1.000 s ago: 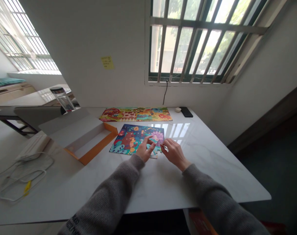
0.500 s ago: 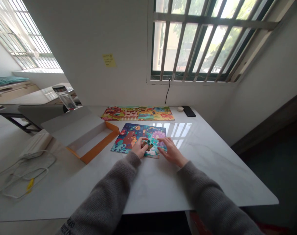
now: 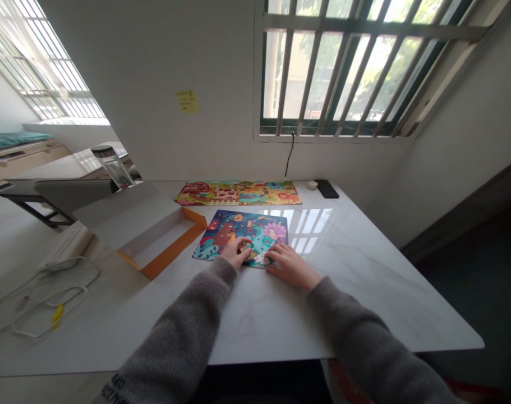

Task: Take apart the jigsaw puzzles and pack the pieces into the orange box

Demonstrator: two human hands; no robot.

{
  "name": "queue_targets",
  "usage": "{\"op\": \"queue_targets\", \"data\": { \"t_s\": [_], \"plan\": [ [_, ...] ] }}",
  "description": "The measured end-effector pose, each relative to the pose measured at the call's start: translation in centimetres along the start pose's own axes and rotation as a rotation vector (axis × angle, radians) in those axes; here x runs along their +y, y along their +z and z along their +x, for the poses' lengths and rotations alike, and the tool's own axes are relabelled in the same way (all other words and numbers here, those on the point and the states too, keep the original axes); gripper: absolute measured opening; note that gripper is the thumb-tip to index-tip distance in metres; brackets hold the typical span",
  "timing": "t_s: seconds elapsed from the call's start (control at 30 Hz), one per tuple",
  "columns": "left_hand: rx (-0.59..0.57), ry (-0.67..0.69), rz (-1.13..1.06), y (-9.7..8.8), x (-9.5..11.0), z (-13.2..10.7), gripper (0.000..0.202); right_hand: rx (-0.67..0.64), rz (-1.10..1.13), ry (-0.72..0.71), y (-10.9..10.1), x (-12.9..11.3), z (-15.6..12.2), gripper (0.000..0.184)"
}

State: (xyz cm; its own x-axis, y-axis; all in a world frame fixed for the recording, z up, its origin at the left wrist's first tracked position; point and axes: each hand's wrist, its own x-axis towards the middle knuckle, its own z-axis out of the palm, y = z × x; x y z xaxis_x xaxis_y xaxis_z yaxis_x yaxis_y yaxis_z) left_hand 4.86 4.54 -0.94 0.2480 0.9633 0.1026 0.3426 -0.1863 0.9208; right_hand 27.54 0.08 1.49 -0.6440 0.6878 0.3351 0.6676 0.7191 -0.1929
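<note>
A dark blue jigsaw puzzle (image 3: 225, 224) with colourful animal pictures lies flat on the white table. My left hand (image 3: 234, 253) rests over its lower middle, thumb and index finger curved around a small greenish-yellow puzzle piece (image 3: 248, 251). The piece is low against the puzzle and partly covered by the fingers; whether it sits in its slot I cannot tell. At the lower right corner of the puzzle, my right hand (image 3: 288, 265) lies with its fingers stretched and the tips touching the surface, nothing visible in them.
An open orange-edged box (image 3: 171, 252) stands left of the puzzle. Behind it lies a long animal puzzle (image 3: 225, 193) along the wall. A black phone (image 3: 327, 189) and a small white case (image 3: 312, 184) sit at the back right. White cables (image 3: 76, 294) coil at left.
My left hand has lowered the puzzle piece, which was held up and tilted, down to the puzzle. My right hand has come down and inward onto the puzzle's lower right corner.
</note>
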Motion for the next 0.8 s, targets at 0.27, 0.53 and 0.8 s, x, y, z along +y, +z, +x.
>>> {"op": "queue_targets", "data": {
  "t_s": [0.27, 0.53, 0.8],
  "plan": [
    [-0.002, 0.005, 0.047, 0.1, -1.1, 0.5, 0.032, -0.039, -0.325, -0.044, 0.1, -1.7, 1.0, 0.01],
    [-0.044, -0.09, -0.175, 0.3, -0.3, 0.6, 0.03, 0.073, -0.061, 0.077, 0.3, 0.7, 1.2, 0.017],
    [-0.199, -0.23, -0.471, 1.2, 0.3, 0.3, 0.045, 0.289, 0.149, -0.019, 1.0, -0.1, 0.8, 0.049]
  ]
}}
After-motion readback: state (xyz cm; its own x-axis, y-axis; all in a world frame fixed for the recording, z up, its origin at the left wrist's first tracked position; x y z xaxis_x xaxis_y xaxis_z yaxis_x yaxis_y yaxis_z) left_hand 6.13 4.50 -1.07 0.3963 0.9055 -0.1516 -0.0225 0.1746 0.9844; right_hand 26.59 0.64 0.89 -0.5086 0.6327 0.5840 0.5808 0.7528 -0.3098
